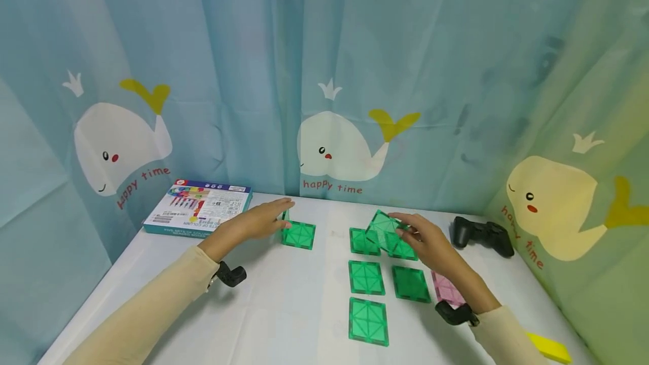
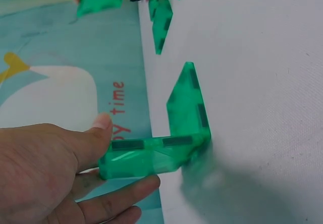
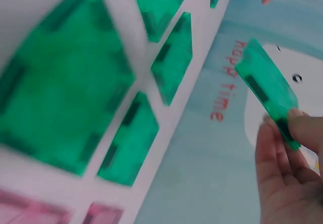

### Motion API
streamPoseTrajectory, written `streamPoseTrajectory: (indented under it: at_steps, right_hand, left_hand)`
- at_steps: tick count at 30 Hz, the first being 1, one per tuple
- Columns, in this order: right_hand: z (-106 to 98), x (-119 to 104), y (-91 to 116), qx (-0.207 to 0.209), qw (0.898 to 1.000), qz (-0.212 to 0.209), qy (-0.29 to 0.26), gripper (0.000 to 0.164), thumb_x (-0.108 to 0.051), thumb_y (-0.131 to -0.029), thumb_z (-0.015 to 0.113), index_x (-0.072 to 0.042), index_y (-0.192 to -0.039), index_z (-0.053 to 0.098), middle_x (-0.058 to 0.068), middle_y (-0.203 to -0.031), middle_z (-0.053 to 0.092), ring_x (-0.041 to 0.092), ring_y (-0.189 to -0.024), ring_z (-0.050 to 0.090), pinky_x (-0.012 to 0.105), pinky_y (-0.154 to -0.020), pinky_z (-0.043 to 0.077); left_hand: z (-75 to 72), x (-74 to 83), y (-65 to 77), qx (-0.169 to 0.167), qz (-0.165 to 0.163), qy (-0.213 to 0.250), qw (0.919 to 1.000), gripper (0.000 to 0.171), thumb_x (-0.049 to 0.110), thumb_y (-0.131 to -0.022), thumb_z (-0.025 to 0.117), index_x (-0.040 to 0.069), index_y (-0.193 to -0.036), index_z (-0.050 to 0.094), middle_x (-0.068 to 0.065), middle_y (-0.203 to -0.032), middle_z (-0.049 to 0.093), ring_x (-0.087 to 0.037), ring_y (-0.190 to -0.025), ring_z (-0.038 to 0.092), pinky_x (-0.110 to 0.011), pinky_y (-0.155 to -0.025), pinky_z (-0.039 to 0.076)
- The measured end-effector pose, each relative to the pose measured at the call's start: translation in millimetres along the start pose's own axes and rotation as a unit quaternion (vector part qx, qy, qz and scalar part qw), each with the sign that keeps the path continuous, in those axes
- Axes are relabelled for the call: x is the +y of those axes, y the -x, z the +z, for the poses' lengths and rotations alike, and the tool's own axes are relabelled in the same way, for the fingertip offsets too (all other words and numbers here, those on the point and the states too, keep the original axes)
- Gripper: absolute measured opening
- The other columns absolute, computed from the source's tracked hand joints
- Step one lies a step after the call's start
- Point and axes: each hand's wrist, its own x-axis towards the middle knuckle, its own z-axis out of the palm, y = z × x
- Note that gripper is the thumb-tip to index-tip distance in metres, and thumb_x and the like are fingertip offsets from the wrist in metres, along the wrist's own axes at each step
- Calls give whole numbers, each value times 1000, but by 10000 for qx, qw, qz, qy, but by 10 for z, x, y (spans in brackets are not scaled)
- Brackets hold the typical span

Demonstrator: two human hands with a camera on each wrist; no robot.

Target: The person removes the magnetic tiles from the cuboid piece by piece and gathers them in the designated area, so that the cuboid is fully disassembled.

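Near the back left of the table, my left hand (image 1: 259,221) holds a green square magnetic tile (image 2: 136,159) between thumb and fingers. That tile stands upright along the edge of a second green tile (image 1: 299,235), which lies flat. My right hand (image 1: 431,244) pinches another translucent green tile (image 3: 267,85) by its edge, tilted and raised above the table. Below it, more green tiles (image 1: 367,277) lie flat in loose rows. One of these is a darker green tile (image 1: 411,284).
A pink tile (image 1: 446,288) lies partly hidden under my right forearm. A black game controller (image 1: 481,235) sits at the back right, with a yellow block (image 1: 550,347) at the right front. The printed toy box (image 1: 198,207) lies at the back left, before a whale-patterned curtain (image 1: 243,100).
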Motion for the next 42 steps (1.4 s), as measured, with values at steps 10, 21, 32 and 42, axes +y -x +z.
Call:
streamPoseTrajectory:
  at_steps: [10, 21, 32, 42]
  right_hand:
    - [-233, 176, 657, -668, 9927, 244, -971, 35, -6, -105, 64, -3, -140, 64, 3, -94, 58, 8, -75, 53, 27, -60, 48]
    - [-242, 304, 1026, -2681, 9244, 1063, -2495, 35, -10, -110, 55, 2, -143, 61, 18, -132, 60, 11, -97, 57, 25, -78, 53]
    - [-23, 63, 1106, -2391, 9624, 1213, -444, 29, -14, -102, 69, -16, -131, 73, 3, -115, 64, 6, -92, 54, 23, -79, 53]
    - [25, -81, 982, -2272, 9636, 1365, 337, 27, -13, -99, 73, -21, -125, 75, -3, -109, 62, 12, -90, 54, 25, -76, 54]
  left_hand:
    - [0, -7, 24, -13, -131, 8, 9999, 62, 28, -113, 53, 3, -165, 32, -17, -174, 25, -39, -159, 26, -55, -129, 26]
    - [-20, -24, 33, -16, -75, -50, 10000, 62, 27, -113, 52, 3, -166, 30, -19, -174, 23, -40, -160, 24, -55, -129, 25]
    - [-7, -52, 19, 32, 73, -51, 10000, 61, 27, -113, 53, 1, -165, 32, -21, -173, 23, -42, -159, 26, -56, -129, 26]
    - [7, -46, 27, 42, 60, 11, 10000, 61, 28, -113, 53, 2, -165, 33, -21, -173, 23, -42, -159, 26, -58, -128, 26]
